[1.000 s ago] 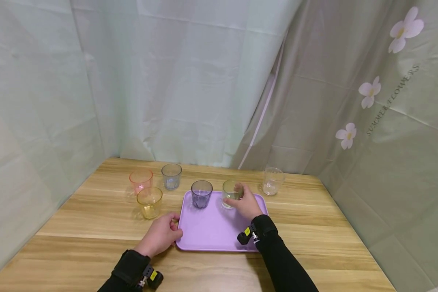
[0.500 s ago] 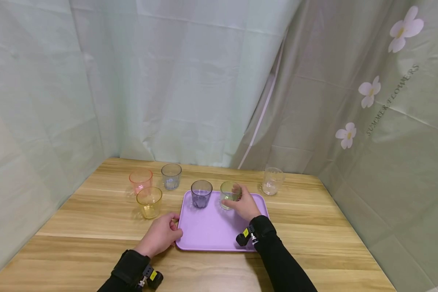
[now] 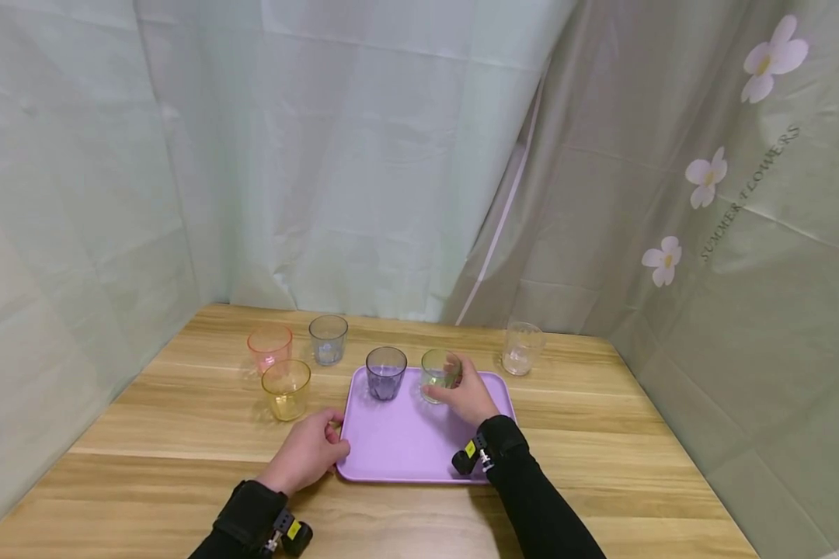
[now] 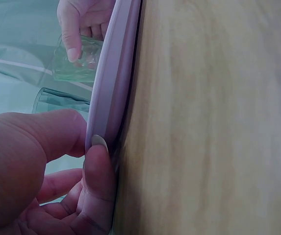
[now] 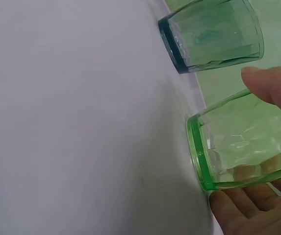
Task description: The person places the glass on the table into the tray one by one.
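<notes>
A pale curtain hangs behind and beside the worktop, on which the lilac tray lies flat, its near right corner hidden by the right sleeve. The left hand pinches the tray's left edge between thumb and finger, while the right hand grasps the green cup, fingers curled round one side and thumb on the other. This cup is upright at the tray's far edge, with the purple cup standing just beside it, apart, on the left; off the tray, the yellow cup, pink cup and blue cup stand grouped at left, the clear cup near the far right corner
</notes>
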A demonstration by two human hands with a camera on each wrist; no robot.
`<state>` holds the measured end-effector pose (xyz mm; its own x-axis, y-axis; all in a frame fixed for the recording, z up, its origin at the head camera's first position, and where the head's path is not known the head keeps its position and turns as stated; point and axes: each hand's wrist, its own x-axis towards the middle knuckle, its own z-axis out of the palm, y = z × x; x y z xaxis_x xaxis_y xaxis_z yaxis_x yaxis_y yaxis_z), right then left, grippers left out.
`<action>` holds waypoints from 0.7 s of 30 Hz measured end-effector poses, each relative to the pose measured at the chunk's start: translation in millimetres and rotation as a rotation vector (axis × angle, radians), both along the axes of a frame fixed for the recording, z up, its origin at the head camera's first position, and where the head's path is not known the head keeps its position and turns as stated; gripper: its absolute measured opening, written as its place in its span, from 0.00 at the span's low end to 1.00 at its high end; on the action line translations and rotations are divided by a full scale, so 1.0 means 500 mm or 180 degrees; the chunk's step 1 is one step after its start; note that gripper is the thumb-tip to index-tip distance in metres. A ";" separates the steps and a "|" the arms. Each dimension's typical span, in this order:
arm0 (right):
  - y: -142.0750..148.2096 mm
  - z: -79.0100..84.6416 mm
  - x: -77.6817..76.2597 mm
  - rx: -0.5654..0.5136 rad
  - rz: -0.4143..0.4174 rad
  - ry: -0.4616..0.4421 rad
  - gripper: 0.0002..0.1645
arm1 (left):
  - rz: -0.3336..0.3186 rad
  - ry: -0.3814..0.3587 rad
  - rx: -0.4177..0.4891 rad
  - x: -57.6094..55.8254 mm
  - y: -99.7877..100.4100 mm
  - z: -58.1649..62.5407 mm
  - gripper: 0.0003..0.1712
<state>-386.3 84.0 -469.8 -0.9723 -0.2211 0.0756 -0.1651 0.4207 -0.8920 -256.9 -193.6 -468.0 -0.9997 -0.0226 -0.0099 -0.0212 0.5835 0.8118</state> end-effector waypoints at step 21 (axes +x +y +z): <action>0.016 0.031 0.012 -0.0278 0.0014 -0.0020 0.57 | 0.0009 -0.0066 -0.0028 -0.002 -0.001 -0.003 0.27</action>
<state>-380.4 92.3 -454.1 -0.9718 -0.2183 0.0889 -0.1612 0.3405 -0.9263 -257.8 -194.0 -469.6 -0.9992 -0.0257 -0.0305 -0.0398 0.5906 0.8060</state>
